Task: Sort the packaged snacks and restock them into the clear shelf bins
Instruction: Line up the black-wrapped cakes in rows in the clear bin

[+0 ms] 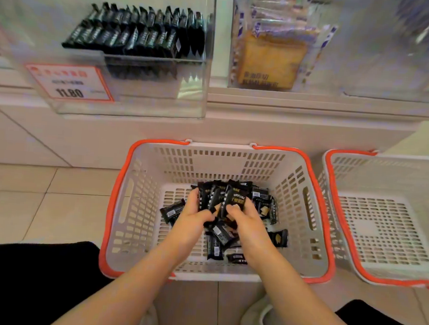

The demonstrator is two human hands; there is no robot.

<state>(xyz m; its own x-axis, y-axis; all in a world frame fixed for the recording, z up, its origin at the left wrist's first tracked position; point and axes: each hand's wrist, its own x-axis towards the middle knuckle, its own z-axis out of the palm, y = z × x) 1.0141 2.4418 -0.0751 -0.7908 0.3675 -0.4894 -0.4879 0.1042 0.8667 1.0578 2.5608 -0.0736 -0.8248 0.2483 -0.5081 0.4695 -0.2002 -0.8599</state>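
hands: left (196,213) and right (240,215) grip upright black snack packets (234,196) | gold lettering | inside basket (139,208)

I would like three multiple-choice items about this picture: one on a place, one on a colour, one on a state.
1. Where do the loose black packets lie?
A. on the floor
B. in the left basket
C. in the right basket

2. What colour is the basket rims' trim?
A. blue
B. green
C. orange-red

3. What are the hands doing?
A. both hold packets
B. both hang idle
C. both hold the price tag

Key: 1 B, the packets lie on that basket's bottom; 2 C, both rims show it; 3 A, the left hand and right hand grip a bunch of packets.
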